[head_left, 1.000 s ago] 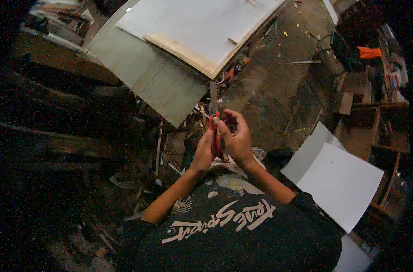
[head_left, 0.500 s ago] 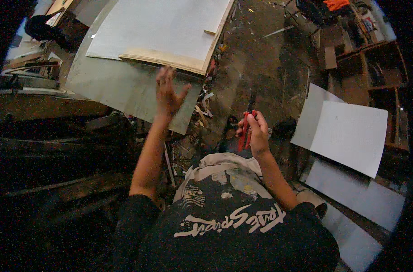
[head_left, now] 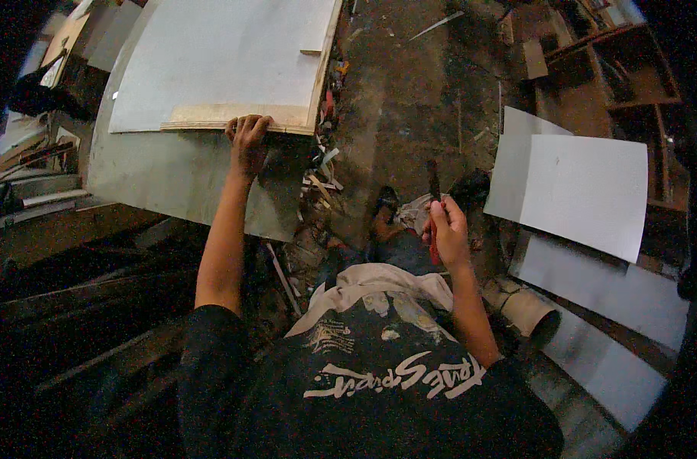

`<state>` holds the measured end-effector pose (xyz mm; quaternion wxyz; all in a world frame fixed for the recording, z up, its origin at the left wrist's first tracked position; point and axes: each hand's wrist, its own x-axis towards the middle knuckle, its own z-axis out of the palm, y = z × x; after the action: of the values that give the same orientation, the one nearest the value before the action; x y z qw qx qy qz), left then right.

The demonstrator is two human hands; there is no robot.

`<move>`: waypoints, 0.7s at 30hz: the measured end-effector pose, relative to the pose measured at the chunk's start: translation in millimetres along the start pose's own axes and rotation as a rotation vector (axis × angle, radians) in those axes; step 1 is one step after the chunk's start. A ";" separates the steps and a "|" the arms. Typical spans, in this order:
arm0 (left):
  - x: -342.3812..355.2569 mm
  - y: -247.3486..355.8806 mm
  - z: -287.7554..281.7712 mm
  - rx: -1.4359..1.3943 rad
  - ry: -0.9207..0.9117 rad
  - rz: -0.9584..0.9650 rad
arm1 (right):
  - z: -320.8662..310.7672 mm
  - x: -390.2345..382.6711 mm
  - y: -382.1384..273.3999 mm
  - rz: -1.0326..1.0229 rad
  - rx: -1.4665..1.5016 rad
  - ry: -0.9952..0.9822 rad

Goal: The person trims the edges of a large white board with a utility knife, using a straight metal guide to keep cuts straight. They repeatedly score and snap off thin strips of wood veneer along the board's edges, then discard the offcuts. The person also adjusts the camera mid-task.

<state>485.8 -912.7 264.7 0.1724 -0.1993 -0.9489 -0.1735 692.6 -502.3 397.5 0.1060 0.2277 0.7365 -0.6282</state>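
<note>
My left hand (head_left: pixel 249 145) reaches forward with its fingers curled over the near edge of a pale plywood strip (head_left: pixel 199 115). That strip lies along the near side of a large white panel (head_left: pixel 218 53), and a wooden edge runs up the panel's right side. Beneath them is a grey-green board (head_left: pixel 165 176), part of which sticks out towards me. In front of my body my right hand (head_left: pixel 451 233) is closed round a red-handled tool (head_left: pixel 434 180), whose narrow dark head points away from me. Its exact kind is hard to make out.
Offcuts and scraps (head_left: pixel 327 176) litter the floor beside the board's right edge. White sheets (head_left: pixel 585 191) stand at the right, with further pale panels (head_left: pixel 601 279) below them. Wooden shelving (head_left: pixel 631 69) is at the far right. Dark stacked material (head_left: pixel 81 268) fills the left.
My left hand has gone from spread fingers above the board to a hold on the plywood strip's edge. The view has shifted; my right hand still has the red-handled tool.
</note>
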 end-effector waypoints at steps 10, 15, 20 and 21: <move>-14.6 -33.6 -3.6 0.038 0.055 0.121 | 24.6 157.9 -7.5 -0.149 -0.149 -0.288; -29.6 -72.5 -15.4 0.110 0.147 0.154 | 111.4 251.7 41.3 -0.340 0.007 -0.499; -30.8 -80.8 -20.3 0.181 0.241 0.193 | 214.7 292.7 88.2 -0.677 0.076 -0.367; -35.1 -83.6 -21.5 0.198 0.223 0.167 | 225.6 294.9 95.3 -0.676 0.103 -0.376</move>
<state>484.9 -1004.4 247.9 0.3091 -0.2393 -0.9165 -0.0851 450.2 -652.0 141.1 0.0146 -0.1421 0.7052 -0.6945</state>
